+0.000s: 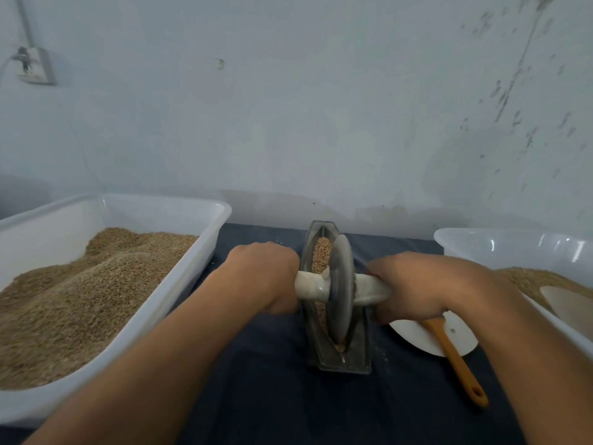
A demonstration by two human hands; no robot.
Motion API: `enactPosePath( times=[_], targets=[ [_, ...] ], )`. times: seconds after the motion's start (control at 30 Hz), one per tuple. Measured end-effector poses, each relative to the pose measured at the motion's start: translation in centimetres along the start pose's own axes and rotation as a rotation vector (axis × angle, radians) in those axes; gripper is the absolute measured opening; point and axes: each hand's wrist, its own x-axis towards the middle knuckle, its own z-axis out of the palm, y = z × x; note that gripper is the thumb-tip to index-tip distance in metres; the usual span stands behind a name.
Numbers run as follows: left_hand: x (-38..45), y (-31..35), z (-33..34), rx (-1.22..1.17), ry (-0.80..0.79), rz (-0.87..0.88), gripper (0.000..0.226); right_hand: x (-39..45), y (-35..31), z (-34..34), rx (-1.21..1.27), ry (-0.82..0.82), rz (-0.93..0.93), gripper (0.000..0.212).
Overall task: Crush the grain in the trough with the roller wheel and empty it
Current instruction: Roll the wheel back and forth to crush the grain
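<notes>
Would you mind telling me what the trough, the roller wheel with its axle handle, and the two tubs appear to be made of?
The trough looks like dark cast metal, dull grey with a worn sheen. The roller wheel seems the same dull grey metal. Its axle handle is pale and smooth, possibly wood or stone; the look leaves that open. The left tub and right tub look like translucent white plastic with glossy rims.

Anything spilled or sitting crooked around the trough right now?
Nothing serious. The roller wheel sits in the trough, both hands on its axle, grain inside. A few pale specks lie on the dark cloth near the trough. The orange-handled tool rests on the white plate.
</notes>
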Motion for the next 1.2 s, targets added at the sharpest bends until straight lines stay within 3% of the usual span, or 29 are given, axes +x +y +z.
enactPosePath(
  times=[0.7,1.2],
  targets=[
    [-0.6,-0.3,-1.0,-0.005,-0.085,-0.013,0.045,-0.8,-0.1,-0.6,-0.009,0.075,-0.048,0.027],
    [-0.4,0.0,-0.8,-0.032,-0.162,0.009,0.036,-0.7,-0.3,-0.4,-0.02,0.052,-0.029,0.03]
  ],
)
